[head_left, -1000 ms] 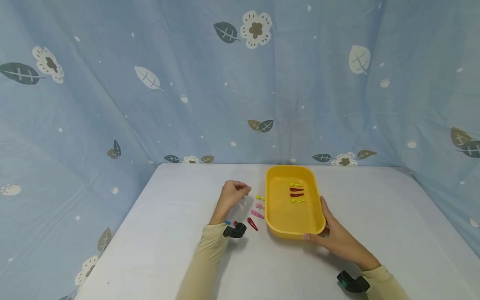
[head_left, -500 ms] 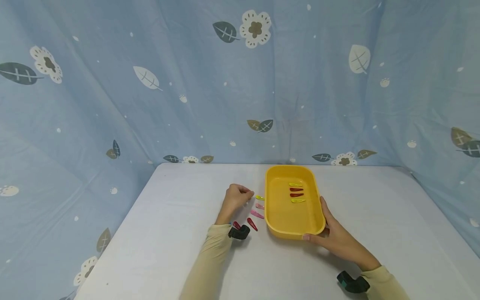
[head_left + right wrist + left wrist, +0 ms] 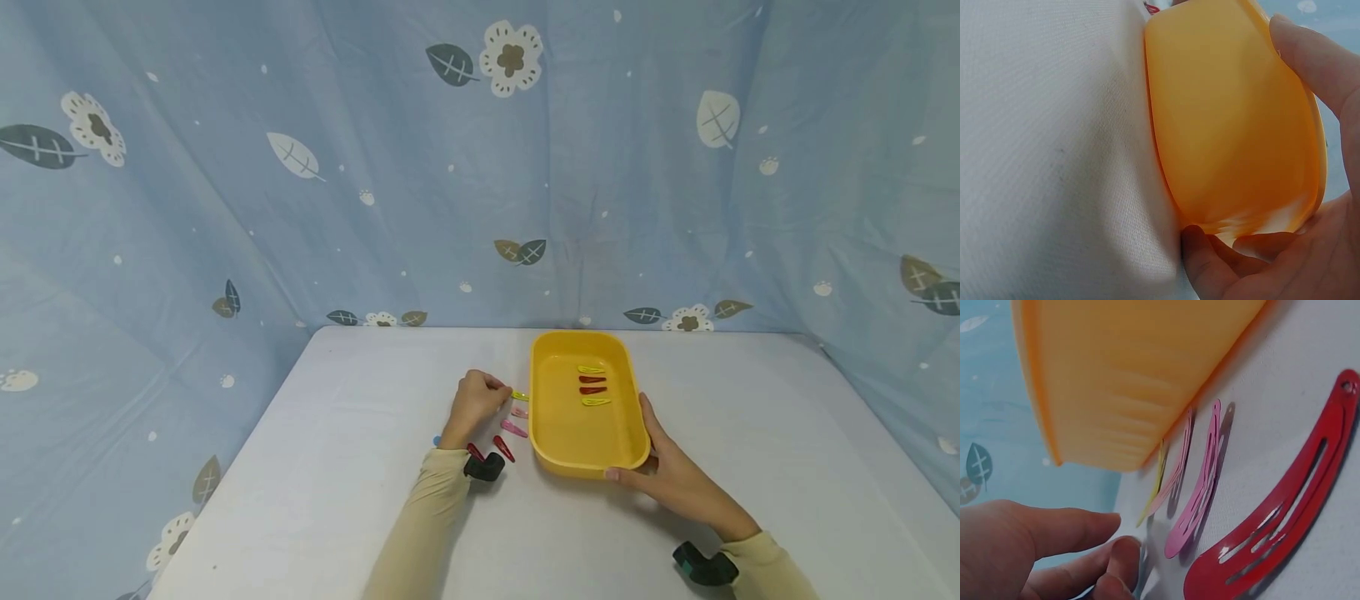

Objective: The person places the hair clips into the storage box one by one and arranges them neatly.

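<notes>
My left hand (image 3: 478,400) is at the left of the yellow tray (image 3: 573,450), fingertips right at a yellow hair clip (image 3: 520,396) on the table. In the left wrist view, the thumb and fingers (image 3: 1125,556) are slightly apart, just short of the clip's rounded end. Two pink hair clips (image 3: 1200,487) and a red hair clip (image 3: 1285,512) lie nearer the wrist. My right hand (image 3: 678,479) grips the tray's near right corner, its thumb along the rim (image 3: 1297,56) and its fingers beneath. Inside the tray, two yellow clips (image 3: 596,402) and two red clips (image 3: 592,390) form a column.
Another red clip (image 3: 475,452) and a small blue piece (image 3: 437,440) lie by my left wrist, partly covered. The white tabletop (image 3: 300,500) runs back to a blue patterned curtain (image 3: 375,208).
My left hand has moved right and slightly nearer me, up to the yellow clip beside the tray. My right hand and the tray have stayed in place.
</notes>
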`<state>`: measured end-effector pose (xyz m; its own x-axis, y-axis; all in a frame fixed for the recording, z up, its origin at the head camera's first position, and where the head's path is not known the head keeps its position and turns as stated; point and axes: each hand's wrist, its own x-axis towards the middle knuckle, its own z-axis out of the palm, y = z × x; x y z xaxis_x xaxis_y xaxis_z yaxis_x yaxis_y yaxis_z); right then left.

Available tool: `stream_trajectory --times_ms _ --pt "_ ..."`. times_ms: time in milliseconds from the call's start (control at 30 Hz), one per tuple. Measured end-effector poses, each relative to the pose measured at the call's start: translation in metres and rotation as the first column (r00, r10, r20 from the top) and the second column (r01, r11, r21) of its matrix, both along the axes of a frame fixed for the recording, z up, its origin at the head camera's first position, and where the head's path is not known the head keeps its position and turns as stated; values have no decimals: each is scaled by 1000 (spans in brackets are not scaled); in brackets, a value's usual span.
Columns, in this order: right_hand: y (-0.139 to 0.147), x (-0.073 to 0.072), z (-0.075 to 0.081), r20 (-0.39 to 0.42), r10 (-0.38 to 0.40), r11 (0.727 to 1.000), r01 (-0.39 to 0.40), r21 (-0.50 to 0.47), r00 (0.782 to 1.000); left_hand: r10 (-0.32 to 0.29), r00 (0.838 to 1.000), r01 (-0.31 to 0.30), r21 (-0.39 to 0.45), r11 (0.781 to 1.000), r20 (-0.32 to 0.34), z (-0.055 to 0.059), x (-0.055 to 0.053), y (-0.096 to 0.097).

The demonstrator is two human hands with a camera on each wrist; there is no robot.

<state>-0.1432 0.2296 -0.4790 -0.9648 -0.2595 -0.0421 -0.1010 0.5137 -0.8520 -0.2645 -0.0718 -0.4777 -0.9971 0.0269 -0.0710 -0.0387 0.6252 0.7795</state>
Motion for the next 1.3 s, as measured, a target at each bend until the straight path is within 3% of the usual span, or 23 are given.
stream_trajectory --times_ms 300,767,1067,1300 --pt "0 0 -1 1 -1 1000 1 3 1000 25 998 -22 -62 998 49 4 2 4" --pt "0 0 -2 -20 12 1000 -12 -3 1000 64 997 -58 -160 985 34 1 1 12" --pt "0 0 0 -7 4 1000 -4 8 1000 59 998 -54 -178 983 22 3 2 10" --pt "0 0 -1 -12 11 1000 -11 0 1000 34 997 -26 -122 992 66 6 1 7"
